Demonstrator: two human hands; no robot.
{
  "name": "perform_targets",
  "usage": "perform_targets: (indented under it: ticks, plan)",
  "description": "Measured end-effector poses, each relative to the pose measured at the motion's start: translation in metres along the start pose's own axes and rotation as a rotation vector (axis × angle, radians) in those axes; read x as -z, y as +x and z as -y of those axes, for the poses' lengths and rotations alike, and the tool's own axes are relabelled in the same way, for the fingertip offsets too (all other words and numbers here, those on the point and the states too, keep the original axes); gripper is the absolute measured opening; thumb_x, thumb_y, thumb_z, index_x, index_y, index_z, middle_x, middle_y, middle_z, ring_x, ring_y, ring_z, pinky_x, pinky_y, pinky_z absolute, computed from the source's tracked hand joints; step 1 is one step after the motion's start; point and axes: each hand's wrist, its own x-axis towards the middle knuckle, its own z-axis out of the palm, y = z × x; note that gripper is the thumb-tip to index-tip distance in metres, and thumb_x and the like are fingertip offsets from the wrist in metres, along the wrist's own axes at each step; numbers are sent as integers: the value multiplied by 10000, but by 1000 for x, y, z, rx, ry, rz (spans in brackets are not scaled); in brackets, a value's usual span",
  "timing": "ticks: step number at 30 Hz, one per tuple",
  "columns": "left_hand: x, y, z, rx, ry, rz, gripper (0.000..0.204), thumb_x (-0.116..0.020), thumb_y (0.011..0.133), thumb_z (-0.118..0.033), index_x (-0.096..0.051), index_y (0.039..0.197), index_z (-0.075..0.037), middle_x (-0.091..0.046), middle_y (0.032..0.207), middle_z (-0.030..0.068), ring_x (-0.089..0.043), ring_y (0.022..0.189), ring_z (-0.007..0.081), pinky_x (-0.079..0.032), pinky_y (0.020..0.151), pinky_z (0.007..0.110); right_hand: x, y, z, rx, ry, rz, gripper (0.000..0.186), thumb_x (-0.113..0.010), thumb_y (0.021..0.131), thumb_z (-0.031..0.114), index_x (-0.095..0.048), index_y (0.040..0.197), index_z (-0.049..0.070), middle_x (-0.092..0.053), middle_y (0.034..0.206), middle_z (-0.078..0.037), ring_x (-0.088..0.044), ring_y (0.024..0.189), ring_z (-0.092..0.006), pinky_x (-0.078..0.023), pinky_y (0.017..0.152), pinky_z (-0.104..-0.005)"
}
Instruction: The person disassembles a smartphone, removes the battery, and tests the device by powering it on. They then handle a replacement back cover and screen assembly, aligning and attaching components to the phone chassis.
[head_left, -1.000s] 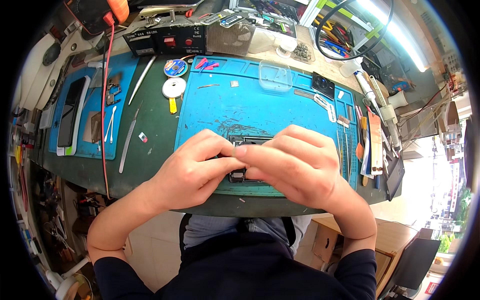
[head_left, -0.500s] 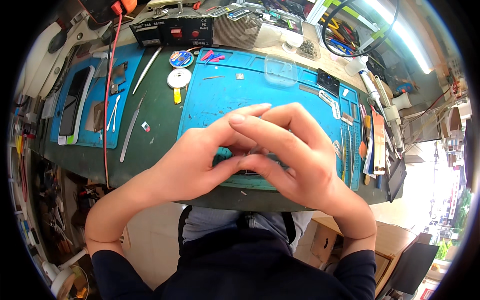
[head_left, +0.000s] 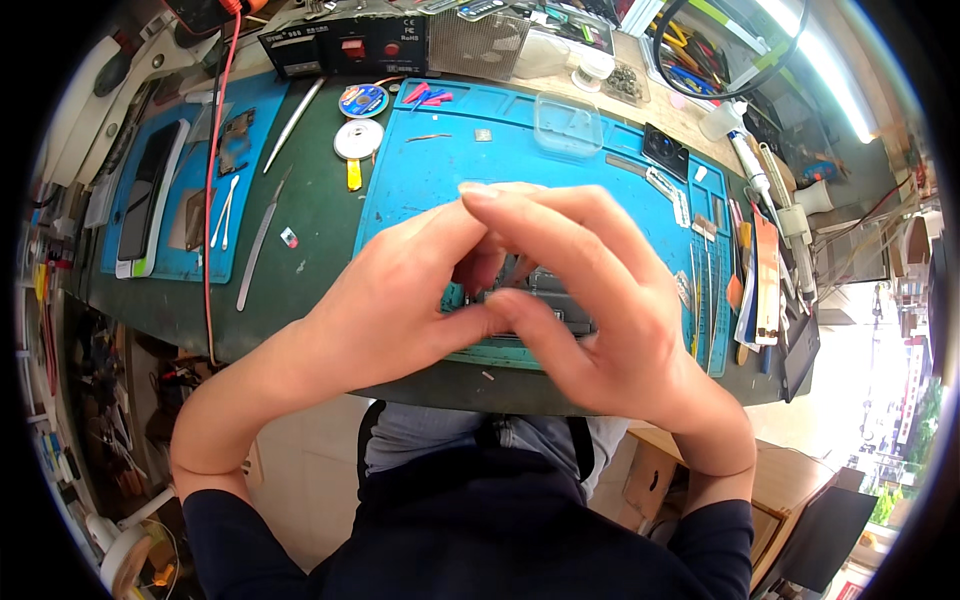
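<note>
Both hands meet over the front part of a blue work mat [head_left: 440, 165], their fingertips brought together. My left hand [head_left: 400, 300] is closed, with its thumb and bent fingers around something small that its own fingers mostly hide. My right hand [head_left: 610, 310] curves in from the other side, thumb and fingers closed toward the same spot; a small greyish bit shows between the fingertips, too small to name. Beneath them lies a dark, flat device [head_left: 565, 295], partly covered by the hands. A teal piece [head_left: 452, 297] shows beside it, through the gap by my left thumb.
Left of the mat lie metal tweezers [head_left: 262, 240], cotton swabs [head_left: 225, 212] and a phone [head_left: 150, 195] on a smaller blue mat. Solder wick spools [head_left: 358, 139] sit farther back. A clear plastic box [head_left: 567, 125] stands on the mat; a red cable [head_left: 212, 200] hangs at left.
Hands and bench shift slightly in the picture. The gap between my fingers has widened, showing more of the dark device below. My right index finger has risen a little.
</note>
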Motion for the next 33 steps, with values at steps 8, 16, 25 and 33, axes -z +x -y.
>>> perform_targets:
  ticks: [8, 16, 25, 33]
  plan:
    - [-3, 3, -3, -23, -12, -34, 751, -762, 864, -7, -435, 1538, -45, -660, 1084, 109, -664, 897, 284, -562, 798, 391, 1, 2, 4, -12, 34, 32, 621, -665, 828, -165, -606, 1422, 8, -659, 1011, -134, -660, 851, -226, -561, 734, -320]
    - [-4, 0, -5, 4, -108, -23, 744, -758, 871, -13, -422, 1535, -40, -643, 1031, 111, -672, 918, 284, -562, 799, 374, 1, -3, -1, -29, 65, 43, 672, -732, 814, -112, -576, 1455, 18, -662, 1037, -145, -657, 839, -218, -555, 726, -318]
    - [-4, 1, -3, -3, -45, -56, 607, -836, 842, -114, -532, 1360, -29, -614, 899, 74, -639, 824, 252, -536, 722, 371, -5, -2, -5, 40, 18, -26, 660, -689, 826, -153, -552, 1458, -21, -670, 1006, -141, -662, 857, -231, -566, 742, -332]
    - [3, -2, -2, -2, 87, 5, 307, -851, 830, -182, -670, 1049, -66, -635, 890, 70, -646, 827, 264, -523, 703, 397, 7, -3, -4, 94, -30, -25, 612, -689, 864, -124, -523, 1450, -73, -674, 1043, -159, -676, 864, -210, -571, 747, -315]
